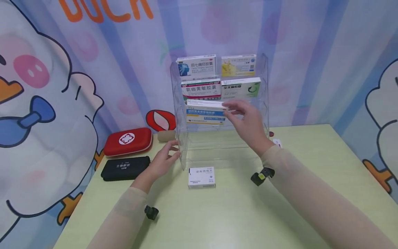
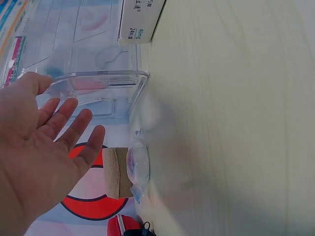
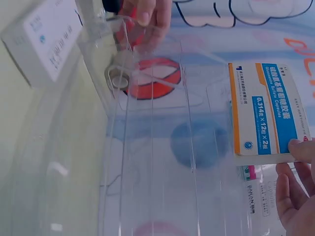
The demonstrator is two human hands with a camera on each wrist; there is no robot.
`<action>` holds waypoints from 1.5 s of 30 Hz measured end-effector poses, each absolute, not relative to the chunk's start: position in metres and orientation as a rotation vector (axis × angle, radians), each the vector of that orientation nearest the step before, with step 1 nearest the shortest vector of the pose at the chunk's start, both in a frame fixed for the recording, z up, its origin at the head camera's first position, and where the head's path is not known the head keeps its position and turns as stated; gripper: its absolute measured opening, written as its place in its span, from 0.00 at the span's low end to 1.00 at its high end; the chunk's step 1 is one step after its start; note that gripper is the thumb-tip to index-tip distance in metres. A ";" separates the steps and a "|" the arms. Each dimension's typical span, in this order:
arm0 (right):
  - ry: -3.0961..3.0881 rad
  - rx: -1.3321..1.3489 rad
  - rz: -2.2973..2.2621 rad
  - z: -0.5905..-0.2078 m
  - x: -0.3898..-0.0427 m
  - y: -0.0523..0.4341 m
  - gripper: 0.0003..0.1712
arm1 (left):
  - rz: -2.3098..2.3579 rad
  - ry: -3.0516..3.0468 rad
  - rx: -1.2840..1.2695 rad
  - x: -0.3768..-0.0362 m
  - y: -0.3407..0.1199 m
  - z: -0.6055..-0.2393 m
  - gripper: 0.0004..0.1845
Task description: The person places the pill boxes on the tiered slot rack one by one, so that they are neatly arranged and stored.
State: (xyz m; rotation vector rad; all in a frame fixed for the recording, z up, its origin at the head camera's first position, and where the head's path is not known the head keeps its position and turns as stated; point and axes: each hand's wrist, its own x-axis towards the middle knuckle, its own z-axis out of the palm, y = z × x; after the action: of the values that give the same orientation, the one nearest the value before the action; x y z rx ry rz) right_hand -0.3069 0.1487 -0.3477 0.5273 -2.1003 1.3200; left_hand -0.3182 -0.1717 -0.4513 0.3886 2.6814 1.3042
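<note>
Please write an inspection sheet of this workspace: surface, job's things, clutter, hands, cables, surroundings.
Surface: pale green table.
Job's things: blue-and-white box at the clear acrylic rack, which holds four more boxes; white box lies in front.
Clutter: red case, black case, bandage roll.
Hands: right hand has a grip on the blue-and-white box; left hand open by the rack's side.
Cables: nothing seen.
Surroundings: duck cartoon curtain.

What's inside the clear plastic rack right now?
The rack holds four medicine boxes on its upper shelves; the right hand holds a fifth box on the third.
</note>
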 end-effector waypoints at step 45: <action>-2.540 0.388 1.601 -0.455 -0.250 0.125 0.19 | 1.322 2.665 0.396 -0.317 -0.171 -0.447 0.28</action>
State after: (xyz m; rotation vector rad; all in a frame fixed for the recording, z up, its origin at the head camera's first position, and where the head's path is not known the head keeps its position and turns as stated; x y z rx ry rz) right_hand -0.2503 0.1252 -0.4549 0.3879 -2.5402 1.6006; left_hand -0.3166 -0.1706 -0.4470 0.3960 2.6647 1.3221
